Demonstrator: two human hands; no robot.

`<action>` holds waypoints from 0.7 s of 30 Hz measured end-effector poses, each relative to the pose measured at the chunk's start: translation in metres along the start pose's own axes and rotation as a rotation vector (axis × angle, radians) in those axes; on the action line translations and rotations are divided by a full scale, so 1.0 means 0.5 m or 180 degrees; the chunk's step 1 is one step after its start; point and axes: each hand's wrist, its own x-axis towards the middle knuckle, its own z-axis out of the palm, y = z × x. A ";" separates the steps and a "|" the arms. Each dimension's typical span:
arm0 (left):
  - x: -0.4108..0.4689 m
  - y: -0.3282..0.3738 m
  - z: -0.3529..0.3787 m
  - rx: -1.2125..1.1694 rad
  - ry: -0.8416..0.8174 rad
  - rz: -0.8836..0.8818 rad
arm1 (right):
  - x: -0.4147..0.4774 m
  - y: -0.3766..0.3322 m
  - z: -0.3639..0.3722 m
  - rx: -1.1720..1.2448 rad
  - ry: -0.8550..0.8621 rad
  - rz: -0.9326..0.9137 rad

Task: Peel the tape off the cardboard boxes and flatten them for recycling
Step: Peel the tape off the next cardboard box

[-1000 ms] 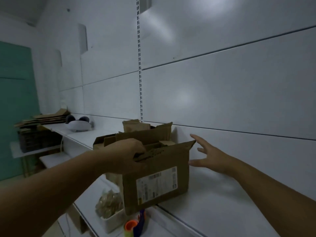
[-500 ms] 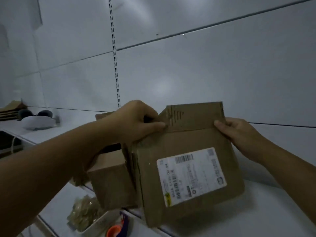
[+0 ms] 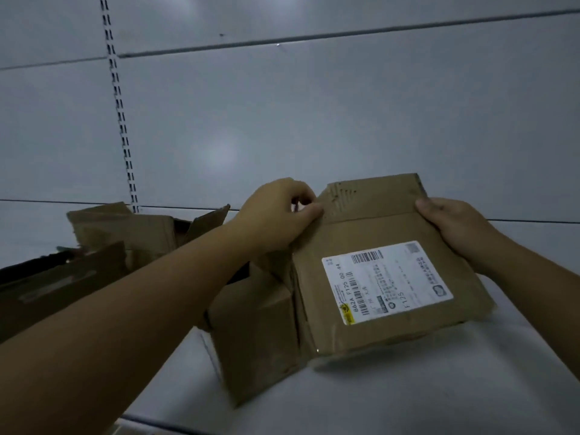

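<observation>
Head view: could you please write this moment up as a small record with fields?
held item: labelled box, tilted toward the camera
left hand: pinches the top flap at its left corner
right hand: grips the box's upper right edge
label: white shipping label with barcodes
nearby: opened boxes at left
surface: white shelf

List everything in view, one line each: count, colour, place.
Labelled box: one, brown, held in both hands over the shelf.
Label: one, white, on that box's front.
Plain box: one, brown, on the shelf, left of the labelled box.
Open boxes: at least two, brown, far left.
Shelf: one, white, beneath the boxes.
Wall panels: several, white, behind.
Slotted rail: one, white, upright on the wall.
Left hand: one, pinches the labelled box's top flap.
Right hand: one, grips its right edge.
</observation>
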 end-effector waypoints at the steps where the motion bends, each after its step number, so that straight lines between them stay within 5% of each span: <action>1: -0.003 0.002 0.005 0.0132 0.0089 0.0136 | -0.001 0.009 0.003 -0.0091 0.0062 -0.0005; 6: -0.058 0.022 0.000 0.0154 0.0169 0.0777 | -0.005 0.053 0.012 -0.0485 0.0213 0.0040; 10: -0.145 0.016 0.026 0.1047 -0.0185 0.0951 | -0.013 0.079 0.015 -0.0775 0.0385 -0.0001; 13: -0.211 -0.004 0.068 0.1681 -0.0709 0.0574 | -0.017 0.082 0.019 -0.0866 0.0470 0.0012; 17: -0.203 -0.024 0.085 0.2157 -0.0738 0.0026 | -0.018 0.069 0.026 -0.0979 0.0370 0.0039; 21: -0.203 -0.026 0.071 0.2211 -0.1110 0.0077 | -0.017 0.073 0.018 -0.1135 0.0454 0.0072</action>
